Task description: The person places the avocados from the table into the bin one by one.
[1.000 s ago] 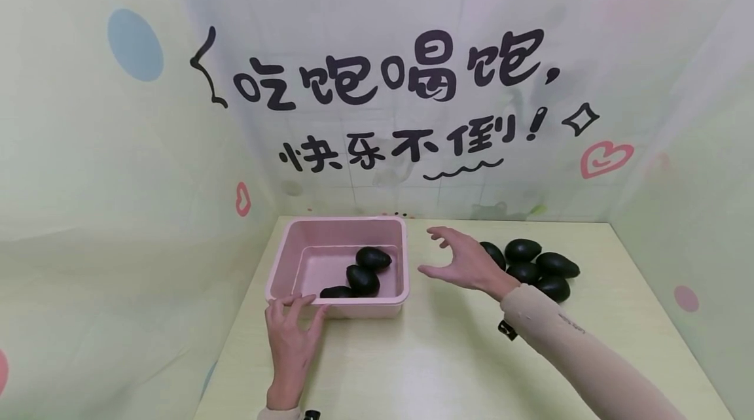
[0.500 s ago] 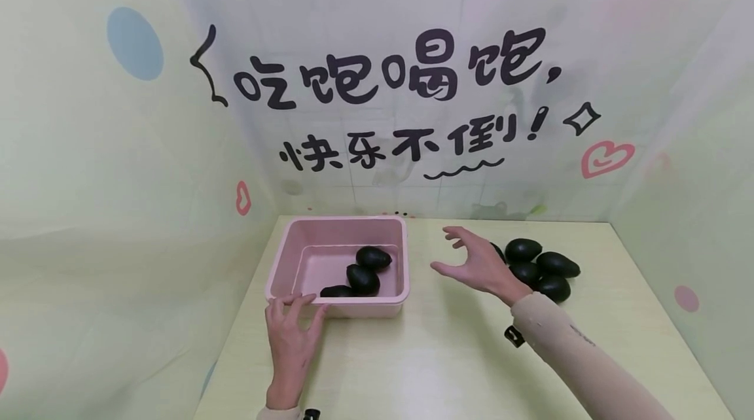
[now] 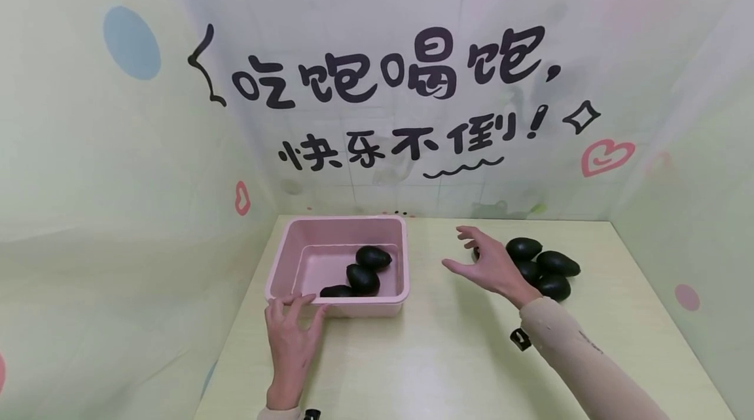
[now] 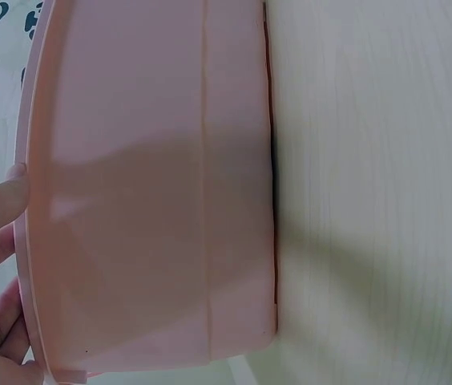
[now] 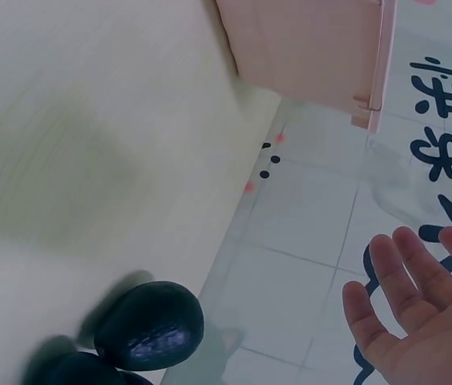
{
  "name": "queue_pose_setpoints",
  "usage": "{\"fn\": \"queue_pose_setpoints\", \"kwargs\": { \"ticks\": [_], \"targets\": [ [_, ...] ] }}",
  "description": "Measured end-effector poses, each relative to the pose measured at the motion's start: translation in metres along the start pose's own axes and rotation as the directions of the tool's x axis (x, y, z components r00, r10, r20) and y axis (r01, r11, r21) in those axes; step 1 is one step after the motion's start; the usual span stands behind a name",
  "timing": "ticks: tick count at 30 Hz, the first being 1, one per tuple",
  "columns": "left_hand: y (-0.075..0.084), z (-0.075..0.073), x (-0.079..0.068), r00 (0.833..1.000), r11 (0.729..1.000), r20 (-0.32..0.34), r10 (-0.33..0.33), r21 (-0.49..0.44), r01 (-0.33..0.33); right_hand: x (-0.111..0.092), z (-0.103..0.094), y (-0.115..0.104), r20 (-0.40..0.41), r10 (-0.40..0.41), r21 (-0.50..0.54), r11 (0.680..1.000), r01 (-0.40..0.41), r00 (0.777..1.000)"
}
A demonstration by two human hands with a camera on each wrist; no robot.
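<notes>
My left hand (image 3: 291, 341) holds the near rim of a pink plastic box (image 3: 365, 310), thumb and fingers at the edge. In the left wrist view the thumb (image 4: 10, 192) lies on that rim. Inside the box rest dark avocados (image 3: 363, 279), one partly hidden by the near wall. My right hand (image 3: 495, 269) hovers over the table between box and pile, its fingers spread and holding nothing. Beyond it lies a pile of several dark avocados (image 3: 557, 263), partly covered by the hand and wrist; one avocado (image 5: 152, 325) shows in the right wrist view.
Both hands work over a pale wooden table (image 3: 389, 367). A printed fabric backdrop (image 3: 377, 8) with dark lettering stands along its far edge, and further fabric closes off the left and right sides.
My right hand has moved right, away from the box and closer to the avocado pile. The left hand and the box have stayed put.
</notes>
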State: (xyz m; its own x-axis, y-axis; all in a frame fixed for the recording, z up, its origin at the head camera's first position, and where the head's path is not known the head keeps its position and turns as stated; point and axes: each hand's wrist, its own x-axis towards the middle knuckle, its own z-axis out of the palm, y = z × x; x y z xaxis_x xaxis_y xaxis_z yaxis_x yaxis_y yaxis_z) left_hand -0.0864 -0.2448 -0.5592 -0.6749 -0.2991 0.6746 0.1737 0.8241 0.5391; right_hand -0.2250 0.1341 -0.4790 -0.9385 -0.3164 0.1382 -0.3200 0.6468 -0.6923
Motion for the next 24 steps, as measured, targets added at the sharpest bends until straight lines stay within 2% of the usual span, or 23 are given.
{"fn": "queue_pose_setpoints", "kwargs": {
  "ticks": [9,16,24],
  "targets": [
    [0.000,0.000,0.000,1.000,1.000,-0.013,0.012,-0.010,-0.012,-0.006,-0.003,0.006,-0.013,0.026,0.026,0.999,-0.026,1.000],
    [-0.001,0.000,0.001,1.000,1.000,-0.007,0.008,-0.008,-0.009,-0.009,-0.004,0.014,-0.012,0.030,-0.009,1.000,-0.030,0.999],
    [-0.001,0.001,0.001,1.000,1.000,-0.006,0.004,-0.009,-0.004,-0.014,-0.004,0.025,-0.007,0.056,0.003,0.998,-0.056,0.998]
  ]
}}
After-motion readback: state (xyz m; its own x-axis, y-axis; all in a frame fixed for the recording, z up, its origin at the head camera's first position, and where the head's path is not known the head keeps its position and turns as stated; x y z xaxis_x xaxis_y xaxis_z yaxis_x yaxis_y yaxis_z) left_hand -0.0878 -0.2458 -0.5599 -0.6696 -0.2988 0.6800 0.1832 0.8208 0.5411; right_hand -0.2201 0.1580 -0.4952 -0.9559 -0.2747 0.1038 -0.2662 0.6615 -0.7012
